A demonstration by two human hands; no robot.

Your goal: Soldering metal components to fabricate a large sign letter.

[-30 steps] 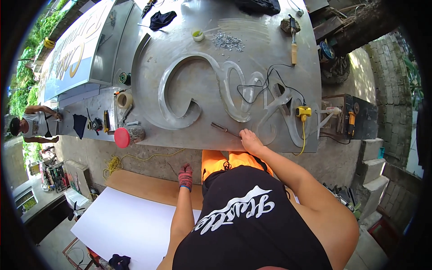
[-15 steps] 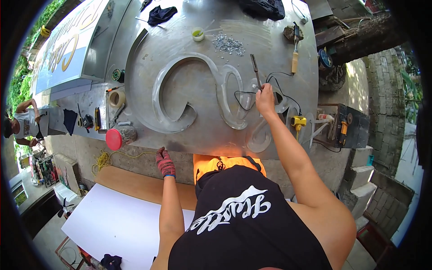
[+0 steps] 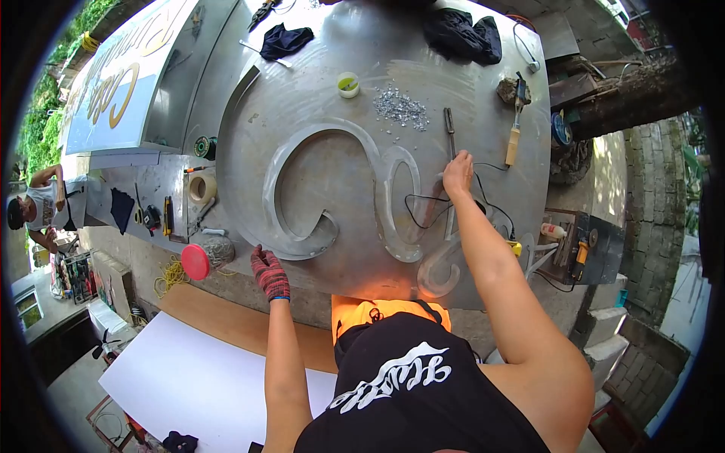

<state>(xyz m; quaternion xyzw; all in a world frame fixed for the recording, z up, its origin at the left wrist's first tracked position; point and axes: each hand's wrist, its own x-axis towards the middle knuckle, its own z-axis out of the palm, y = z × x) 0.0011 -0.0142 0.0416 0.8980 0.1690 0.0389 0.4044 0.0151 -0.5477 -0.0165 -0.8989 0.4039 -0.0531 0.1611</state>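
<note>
The right hand (image 3: 458, 174) is closed around the near end of a slim dark metal tool (image 3: 449, 123), which projects beyond the fingers toward the table's far side, right of the metal shavings (image 3: 400, 107). The gloved left hand (image 3: 270, 276) is loosely curled beside the red-lidded jar (image 3: 198, 261); whether it grips anything, I cannot tell.

An outdoor workshop is indicated, one where metal is worked. At the centre, a metal table (image 3: 317, 177) is scattered with metal scraps (image 3: 400, 109) and occupied by curved metal shapes (image 3: 273, 189). A lettered sign box (image 3: 140, 75) is set at upper left, and a yellow grinder (image 3: 581, 258) is placed at right. Foliage (image 3: 47, 143) is seen at far left, a block wall (image 3: 644, 189) at far right.
</note>
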